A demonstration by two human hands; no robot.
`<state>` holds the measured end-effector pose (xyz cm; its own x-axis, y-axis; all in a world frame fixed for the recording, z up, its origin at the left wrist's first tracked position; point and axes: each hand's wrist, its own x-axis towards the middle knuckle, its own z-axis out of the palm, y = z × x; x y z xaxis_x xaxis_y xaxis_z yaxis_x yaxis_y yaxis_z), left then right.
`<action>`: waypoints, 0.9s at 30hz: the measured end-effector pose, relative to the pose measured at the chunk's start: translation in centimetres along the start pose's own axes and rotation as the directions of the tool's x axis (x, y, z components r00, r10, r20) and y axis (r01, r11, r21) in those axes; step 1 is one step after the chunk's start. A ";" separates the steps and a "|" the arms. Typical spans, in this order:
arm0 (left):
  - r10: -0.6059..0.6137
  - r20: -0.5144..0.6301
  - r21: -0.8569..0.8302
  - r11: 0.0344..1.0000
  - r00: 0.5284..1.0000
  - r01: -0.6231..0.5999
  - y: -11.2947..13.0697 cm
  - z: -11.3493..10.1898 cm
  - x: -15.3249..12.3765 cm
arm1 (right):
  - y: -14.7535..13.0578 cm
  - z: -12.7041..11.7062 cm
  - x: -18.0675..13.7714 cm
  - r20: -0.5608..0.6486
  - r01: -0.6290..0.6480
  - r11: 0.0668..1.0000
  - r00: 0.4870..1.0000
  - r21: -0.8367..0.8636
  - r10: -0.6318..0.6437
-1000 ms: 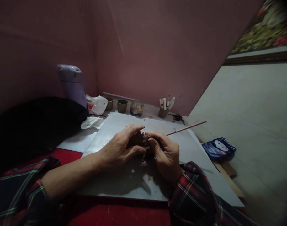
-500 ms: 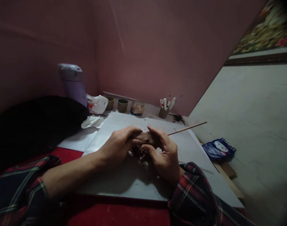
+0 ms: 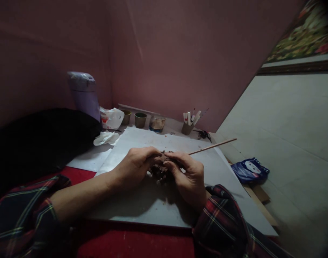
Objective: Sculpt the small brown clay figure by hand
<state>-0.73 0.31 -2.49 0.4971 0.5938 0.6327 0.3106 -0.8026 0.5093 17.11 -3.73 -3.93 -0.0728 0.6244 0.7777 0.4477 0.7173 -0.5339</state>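
Note:
Over the white sheet (image 3: 142, 211), a dark brown, crumbly lump of clay (image 3: 160, 173) sits between my hands, its upper part mostly covered by fingers. From the left, my left hand (image 3: 135, 165) is closed on the lump, thumb and fingers pressing its top. My right hand (image 3: 189, 175) pinches the other side, fingertips almost meeting those of the left. Beyond the right knuckles a thin wooden stick (image 3: 213, 145) slants to the right; its near end is hidden behind the hand. Small brown crumbs lie scattered on the sheet.
Along the back stand two small cups (image 3: 140, 120), a glass jar (image 3: 157, 123) and a holder with pens (image 3: 187, 127). At left are a purple bottle (image 3: 85, 96), a white plastic bag (image 3: 111, 118), crumpled tissue (image 3: 106, 138) and black cloth (image 3: 45, 139). A blue packet (image 3: 250, 170) lies at right.
My fingers have come closer together and folded down over the top of the clay. The right hand's raised fingers have lowered, and less of the clay's smooth upper part shows.

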 end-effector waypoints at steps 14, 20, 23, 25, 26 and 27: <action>0.206 0.015 0.110 0.972 0.978 -0.207 0.1 0.2 0.2 | -0.2 0.0 0.0 0.005 -0.172 0.984 0.985 0.054 0.172; 0.179 0.039 0.151 0.971 0.983 -0.183 0.2 0.2 0.1 | -0.1 -0.4 0.0 0.023 -0.128 0.992 0.991 0.002 0.128; 0.150 0.038 0.137 0.979 0.988 -0.154 0.3 0.1 0.2 | -0.1 -0.5 0.1 0.028 -0.090 0.995 0.995 -0.031 0.091; 0.154 0.032 0.129 0.979 0.987 -0.157 0.4 0.0 0.3 | -0.1 -0.4 0.1 0.017 -0.069 0.997 0.997 -0.044 0.070; 0.160 0.025 0.123 0.979 0.987 -0.162 0.4 0.0 0.3 | -0.2 -0.4 0.1 0.009 -0.059 0.997 0.998 -0.050 0.060; 0.163 0.018 0.117 0.980 0.986 -0.164 0.5 0.0 0.3 | -0.2 -0.4 0.1 0.003 -0.048 0.997 0.999 -0.055 0.048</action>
<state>-0.43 0.08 -2.03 0.5554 0.4541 0.6966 0.3179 -0.8900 0.3268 17.34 -3.98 -3.64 -0.0543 0.6591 0.7501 0.4986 0.6687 -0.5516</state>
